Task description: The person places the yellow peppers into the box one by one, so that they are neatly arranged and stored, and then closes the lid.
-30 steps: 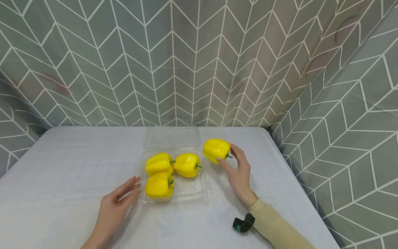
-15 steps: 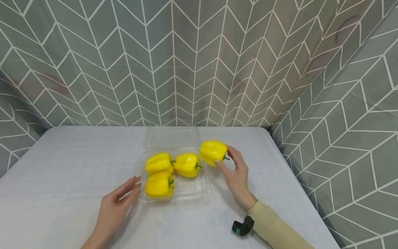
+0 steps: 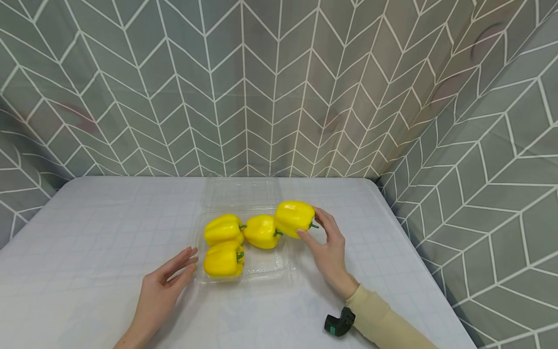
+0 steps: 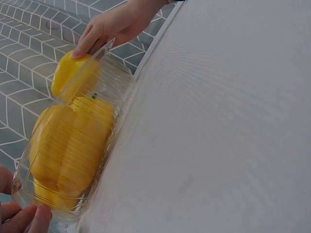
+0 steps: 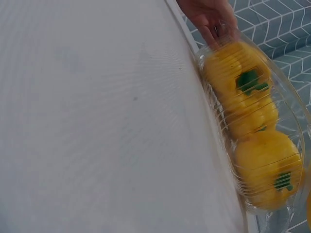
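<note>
My right hand (image 3: 331,252) grips a yellow bell pepper (image 3: 293,217) at its stem end, thumb in front and fingers behind. This pepper hangs over the right side of a clear plastic clamshell container (image 3: 268,264) and overlaps the pepper (image 3: 259,231) at the back right in the head view. Two more yellow peppers lie along the container's left side, a rear one (image 3: 221,230) and a front one (image 3: 221,260). My left hand (image 3: 161,286) rests with its fingertips at the container's left edge, fingers loosely extended; the left wrist view shows fingertips (image 4: 41,216) right at the clear wall.
The container's transparent lid (image 3: 241,193) lies folded back toward the far edge of the white-covered table (image 3: 109,218). A black curved device (image 3: 340,322) sits by the right sleeve (image 3: 383,317). A grey patterned curtain (image 3: 244,87) stands behind and to the right.
My right hand has moved left and slightly toward me, bringing the gripped bell pepper from beside the container to over its right side. The left hand has stayed in place.
</note>
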`<state>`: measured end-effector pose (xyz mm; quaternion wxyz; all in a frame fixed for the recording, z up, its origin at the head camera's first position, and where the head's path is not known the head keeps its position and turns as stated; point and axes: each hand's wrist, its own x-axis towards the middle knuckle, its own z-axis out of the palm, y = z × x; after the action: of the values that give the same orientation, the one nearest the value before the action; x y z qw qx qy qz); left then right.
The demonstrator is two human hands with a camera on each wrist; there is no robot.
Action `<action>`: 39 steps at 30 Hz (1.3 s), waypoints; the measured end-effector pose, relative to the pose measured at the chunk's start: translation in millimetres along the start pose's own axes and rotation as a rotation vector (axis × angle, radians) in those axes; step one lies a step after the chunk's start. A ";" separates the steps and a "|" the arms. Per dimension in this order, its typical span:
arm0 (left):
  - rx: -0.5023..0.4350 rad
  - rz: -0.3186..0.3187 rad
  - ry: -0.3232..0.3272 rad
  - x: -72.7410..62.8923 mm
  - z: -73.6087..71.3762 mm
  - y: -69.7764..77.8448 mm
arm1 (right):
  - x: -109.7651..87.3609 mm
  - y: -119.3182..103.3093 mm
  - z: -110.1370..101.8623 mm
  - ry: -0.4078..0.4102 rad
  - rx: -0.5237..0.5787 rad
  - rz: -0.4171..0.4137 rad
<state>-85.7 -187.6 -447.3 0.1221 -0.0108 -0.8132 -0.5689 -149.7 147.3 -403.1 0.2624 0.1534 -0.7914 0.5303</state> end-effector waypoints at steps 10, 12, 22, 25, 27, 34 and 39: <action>-0.002 0.006 0.000 -0.2 -0.4 0.0 | -1.1 -2.7 -0.5 -0.005 0.003 0.013; 0.005 0.003 0.001 -0.3 -0.3 0.4 | -1.3 -3.5 -0.4 -0.010 0.004 0.019; 0.002 -0.008 -0.009 -1.1 -1.2 2.4 | -3.0 -6.1 0.6 -0.016 0.016 0.010; 0.002 -0.004 -0.011 -1.3 -1.4 2.1 | -3.4 -6.3 0.8 -0.019 0.014 0.002; 0.000 -0.003 -0.011 -1.3 -1.5 1.7 | -3.6 -6.6 0.9 -0.021 0.015 -0.001; -0.012 0.004 -0.010 -0.8 -1.1 0.3 | -4.2 -9.0 0.6 -0.026 0.027 -0.014; -0.014 0.011 -0.006 -0.3 -0.7 0.0 | -5.0 -9.8 0.7 -0.030 0.029 -0.010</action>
<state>-85.3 -188.2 -447.1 0.1228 -0.0177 -0.8095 -0.5739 -140.7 142.7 -398.8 0.2508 0.1689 -0.7868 0.5380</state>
